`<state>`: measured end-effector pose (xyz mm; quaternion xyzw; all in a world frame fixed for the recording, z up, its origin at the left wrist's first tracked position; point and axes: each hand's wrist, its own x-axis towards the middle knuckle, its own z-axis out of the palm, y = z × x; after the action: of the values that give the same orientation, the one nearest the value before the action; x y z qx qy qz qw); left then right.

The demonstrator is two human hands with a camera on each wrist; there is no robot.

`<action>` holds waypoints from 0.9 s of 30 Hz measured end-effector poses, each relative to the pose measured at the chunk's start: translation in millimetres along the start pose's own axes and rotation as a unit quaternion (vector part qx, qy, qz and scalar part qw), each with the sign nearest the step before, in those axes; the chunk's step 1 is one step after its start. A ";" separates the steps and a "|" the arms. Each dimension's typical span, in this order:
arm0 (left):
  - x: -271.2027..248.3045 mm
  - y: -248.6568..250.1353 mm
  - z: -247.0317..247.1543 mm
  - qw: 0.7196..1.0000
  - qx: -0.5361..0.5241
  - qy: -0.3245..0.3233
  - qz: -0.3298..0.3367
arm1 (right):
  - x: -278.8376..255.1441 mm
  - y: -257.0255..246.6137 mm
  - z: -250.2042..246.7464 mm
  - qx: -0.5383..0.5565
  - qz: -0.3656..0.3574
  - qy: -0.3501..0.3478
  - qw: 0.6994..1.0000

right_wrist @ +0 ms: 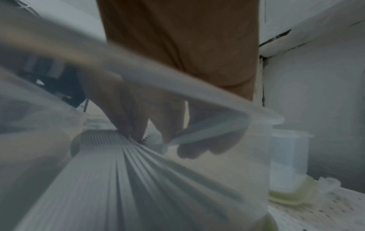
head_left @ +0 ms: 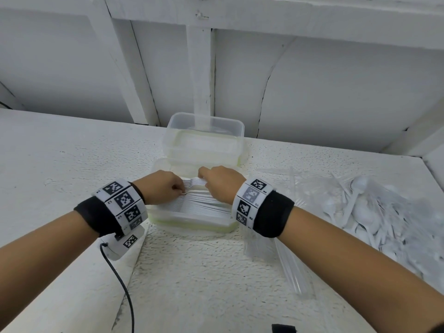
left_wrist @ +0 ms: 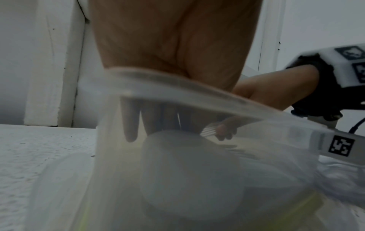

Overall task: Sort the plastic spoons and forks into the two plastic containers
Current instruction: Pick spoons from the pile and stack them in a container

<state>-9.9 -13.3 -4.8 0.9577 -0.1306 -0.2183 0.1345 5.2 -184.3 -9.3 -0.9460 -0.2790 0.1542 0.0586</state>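
A clear near container (head_left: 192,228) holds a nested row of white spoons (head_left: 204,203), handles toward the right. Both hands reach into it. My left hand (head_left: 180,189) curls its fingertips onto the bowl end of the row. My right hand (head_left: 204,180) curls over the far side of the same row and pinches into it. The right wrist view shows the packed handles (right_wrist: 118,179) through the container wall, with fingers (right_wrist: 171,129) pressed into them. A rounded spoon bowl (left_wrist: 187,171) fills the left wrist view. The second clear container (head_left: 204,127) stands just behind; its contents are not visible.
A heap of loose white plastic cutlery (head_left: 372,212) lies on a clear bag at the right. Clear wrapping (head_left: 288,265) trails toward the front. A black cable (head_left: 120,284) hangs from my left wrist. A white panelled wall (head_left: 312,92) closes the back of the white table (head_left: 60,152).
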 end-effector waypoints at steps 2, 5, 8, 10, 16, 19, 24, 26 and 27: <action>-1.0 -0.6 -2.7 1.000 0.010 -0.011 0.004 | 2.9 -0.3 2.8 0.011 -0.004 -0.007 1.000; -2.7 -2.0 -6.6 0.999 0.021 -0.021 0.013 | 6.6 1.7 6.8 0.050 -0.006 -0.028 0.998; -6.4 -2.9 -11.6 0.999 -0.001 0.044 0.027 | 8.1 5.3 9.5 0.074 -0.007 -0.040 0.996; -10.1 -5.9 -14.5 0.989 -0.041 0.138 0.022 | 8.0 6.1 9.9 0.079 -0.009 -0.048 0.996; -15.7 -24.0 -8.7 0.949 -0.155 0.239 -0.135 | 8.2 4.8 8.7 0.087 -0.015 -0.058 0.994; -19.4 -25.6 0.4 0.938 -0.231 0.186 -0.178 | 8.5 3.9 7.0 0.081 -0.035 -0.083 0.993; -20.4 -25.7 5.4 0.926 -0.269 0.188 -0.187 | 7.0 5.5 6.7 0.116 -0.038 -0.092 0.988; -19.8 -26.3 5.0 0.924 -0.274 0.188 -0.188 | 7.0 6.2 7.2 0.126 -0.038 -0.089 0.987; -19.6 -27.1 5.1 0.922 -0.279 0.188 -0.189 | 7.4 6.4 7.2 0.124 -0.039 -0.089 0.987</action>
<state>-24.1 16.9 -10.2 0.9116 0.1469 -0.0834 0.3747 12.0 -185.5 -19.2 -0.9021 -0.2990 0.2689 0.1565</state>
